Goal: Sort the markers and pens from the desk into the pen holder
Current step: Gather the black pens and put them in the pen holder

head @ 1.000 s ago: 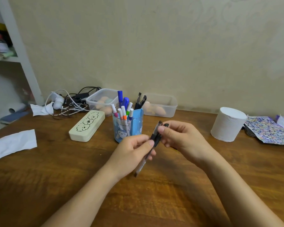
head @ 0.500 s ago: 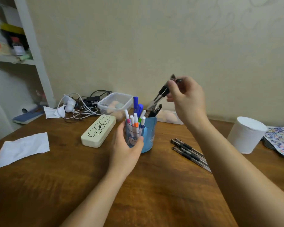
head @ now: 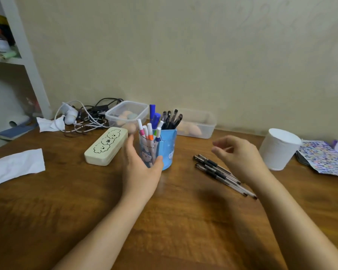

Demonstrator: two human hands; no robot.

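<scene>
A blue pen holder [head: 169, 147] stands upright mid-desk, with white markers with coloured tips [head: 149, 131] in front, blue markers [head: 154, 115] behind and several black pens [head: 172, 118] at its back right. My left hand [head: 140, 168] wraps its near left side. My right hand [head: 240, 156] hovers to the right, fingers loosely curled and holding nothing, above three black pens [head: 220, 173] lying side by side on the wooden desk [head: 86, 201].
A cream pencil case [head: 106, 146] lies left of the holder. Two clear plastic boxes [head: 128, 114] and tangled cables [head: 86, 117] sit along the wall. A white paper roll [head: 280, 149], a patterned sheet [head: 324, 157] and white paper [head: 14, 167] lie at the sides.
My right hand has let go of the black pens into the holder's back compartment and dropped down to the right, over the pens on the desk. My left hand stays on the holder.
</scene>
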